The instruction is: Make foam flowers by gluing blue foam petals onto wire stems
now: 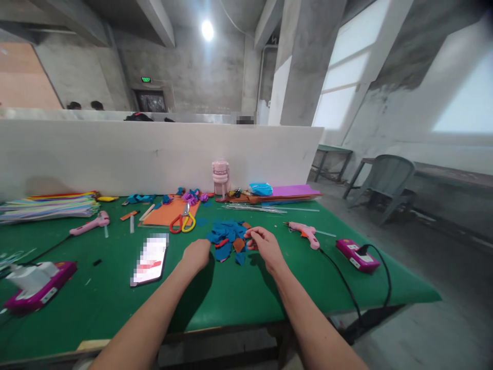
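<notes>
A loose pile of blue cut pieces (227,231), with a few brown pieces (239,245) and a small red piece (222,243), lies between my hands on the green table. My left hand (197,254) is closed at the left edge of the pile. Its fingertips are turned away, so anything in them is hidden. On the pile's right side, my right hand (265,245) has its fingers bent and drawn together in a pinch. Whatever they hold is too small to make out.
Red-and-yellow scissors (182,221) lie on an orange sheet (164,213). Left stand a phone (151,259) and a pink glue gun (91,224). Another glue gun (305,234) lies right, its cord near a magenta power strip (356,255). A white partition (162,154) closes the back.
</notes>
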### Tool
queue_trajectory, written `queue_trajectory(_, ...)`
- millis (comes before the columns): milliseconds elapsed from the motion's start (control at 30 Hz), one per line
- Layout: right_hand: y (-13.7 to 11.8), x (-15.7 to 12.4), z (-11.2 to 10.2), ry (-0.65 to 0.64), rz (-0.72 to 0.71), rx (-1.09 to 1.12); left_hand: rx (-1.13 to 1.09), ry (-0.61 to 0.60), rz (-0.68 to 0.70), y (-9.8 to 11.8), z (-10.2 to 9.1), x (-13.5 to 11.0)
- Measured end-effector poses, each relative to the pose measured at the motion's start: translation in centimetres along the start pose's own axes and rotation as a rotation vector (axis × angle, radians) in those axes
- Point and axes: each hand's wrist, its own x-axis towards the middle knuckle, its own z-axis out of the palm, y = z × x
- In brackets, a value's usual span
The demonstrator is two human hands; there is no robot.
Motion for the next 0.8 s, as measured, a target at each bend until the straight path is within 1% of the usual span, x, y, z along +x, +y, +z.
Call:
queue_trajectory(200,0.6,0.3,0.3,0.010,0.004,0.007,-0.002,-0.057,-0.002,-0.8,-0.4,0.1)
queue_trajectory(333,0.8,0.4,0.3,0.004,-0.003,0.004,-0.004,-0.020,0.003,-1.1,-0.9,-0.7)
queue_trajectory(433,0.9,0.4,0.4,-0.004,-0.013,-0.017,-0.013,0.009,0.025,-0.9,-0.9,-0.7)
queue_trajectory(633,1.1,0.4,1.1,-0.021,-0.023,-0.023,-0.039,-0.057,0.019,-0.3,-0.5,0.9)
queue_trajectory(800,1.3,0.1,1.6,-0.025,0.000,-0.002,-0.062,-0.031,0.018,0.1,-0.4,0.8)
